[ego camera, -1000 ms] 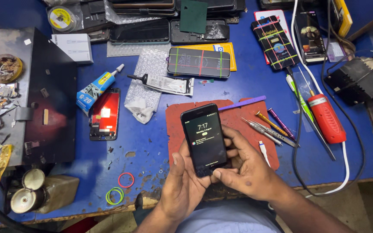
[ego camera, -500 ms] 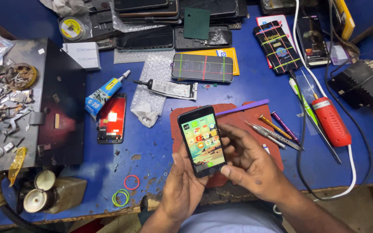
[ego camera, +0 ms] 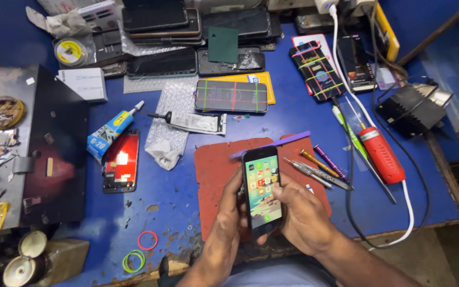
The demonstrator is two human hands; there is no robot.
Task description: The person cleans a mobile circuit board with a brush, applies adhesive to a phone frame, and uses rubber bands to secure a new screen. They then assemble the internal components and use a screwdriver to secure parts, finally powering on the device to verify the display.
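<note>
A red mat (ego camera: 216, 175), glue tube (ego camera: 111, 130), red soldering tool (ego camera: 382, 155) and rubber bands (ego camera: 139, 252) lie on the blue table (ego camera: 176, 207)

Blue worktop (ego camera: 314, 119), paint worn and chipped along the near edge, bare wood showing through. Black metal box (ego camera: 54, 154) stands at the left end. Blue wall or panel (ego camera: 447, 58) at far right beyond the worktop's edge. Grey floor (ego camera: 436, 260) below, lower right. Light even, slightly dim.

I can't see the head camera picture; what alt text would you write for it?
Two hands hold a lit smartphone over a red mat on a blue workbench: the left hand grips its edge, the right hand touches the screen. Screwdrivers, a glue tube, a red-lit phone screen and stacked phones lie around.
</note>
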